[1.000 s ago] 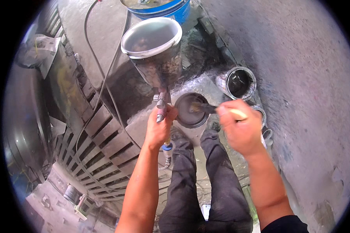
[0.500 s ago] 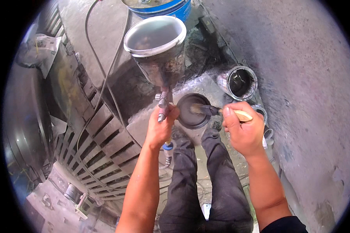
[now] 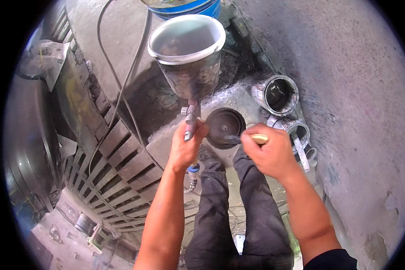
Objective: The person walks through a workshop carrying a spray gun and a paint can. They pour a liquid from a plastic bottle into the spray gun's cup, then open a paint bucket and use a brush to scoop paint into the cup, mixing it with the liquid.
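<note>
My left hand (image 3: 184,145) is closed around a spray gun (image 3: 191,118) with a large cup (image 3: 191,74) on top. The cup is open, with a white rim and dark-smeared sides. A hose fitting with a blue ring (image 3: 193,168) shows below that hand. My right hand (image 3: 274,153) grips a brush (image 3: 259,138) by its pale yellow handle; the bristles are blurred over the lower right part of a dark round lid-like disc (image 3: 224,120). The disc appears beside my left fingers; I cannot tell whether they touch it.
Two grimy open cans (image 3: 274,101) (image 3: 303,130) stand to the right, the nearer with a pale stick (image 3: 300,150) in it. A blue bucket (image 3: 193,9) is at the far edge. A thin hose (image 3: 130,67) crosses slatted grating (image 3: 117,155) on the left.
My right hand has moved left and slightly down, and the brush's bristles have gone from the disc's middle to its lower right. The cup has shifted slightly right. The nearer can and stick now show.
</note>
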Demonstrator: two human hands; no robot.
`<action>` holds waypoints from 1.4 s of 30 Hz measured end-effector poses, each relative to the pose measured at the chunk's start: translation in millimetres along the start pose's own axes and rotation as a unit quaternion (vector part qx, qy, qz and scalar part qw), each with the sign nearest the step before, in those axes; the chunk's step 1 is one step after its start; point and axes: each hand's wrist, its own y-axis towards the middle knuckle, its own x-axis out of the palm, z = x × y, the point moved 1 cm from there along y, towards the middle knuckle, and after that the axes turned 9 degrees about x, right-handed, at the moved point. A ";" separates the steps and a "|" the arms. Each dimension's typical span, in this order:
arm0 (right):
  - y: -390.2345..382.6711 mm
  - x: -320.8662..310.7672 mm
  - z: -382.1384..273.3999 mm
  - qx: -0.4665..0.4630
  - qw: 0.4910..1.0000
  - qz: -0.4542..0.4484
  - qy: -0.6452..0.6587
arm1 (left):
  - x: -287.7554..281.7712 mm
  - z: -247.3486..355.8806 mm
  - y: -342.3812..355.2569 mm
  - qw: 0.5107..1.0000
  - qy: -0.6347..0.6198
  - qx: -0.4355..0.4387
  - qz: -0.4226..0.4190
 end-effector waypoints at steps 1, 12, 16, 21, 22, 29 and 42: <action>-1.9 -5.8 3.2 0.020 1.000 0.008 -0.006 | -3.6 -3.3 0.0 1.000 0.003 0.013 0.000; -5.6 -4.5 -1.1 0.014 0.999 -0.014 0.031 | -4.1 5.7 1.5 0.999 0.019 0.017 -0.019; 7.8 -9.6 -10.0 0.046 0.996 -0.010 0.070 | -7.5 3.6 2.2 0.999 0.025 0.019 -0.022; -0.4 -3.0 -2.3 0.030 0.998 -0.057 0.019 | -6.9 3.0 1.7 1.000 0.007 0.020 -0.017; -0.9 -10.8 2.8 0.036 0.998 -0.053 0.007 | -8.2 4.2 2.1 1.000 0.009 0.020 -0.022; 12.6 -6.7 -6.6 -0.195 0.979 -0.007 -0.060 | -4.2 7.3 4.5 0.998 0.029 -0.004 -0.062; 1.1 -5.2 -0.6 -0.316 0.938 -0.138 -0.044 | -11.4 17.2 1.4 0.998 0.028 -0.037 -0.048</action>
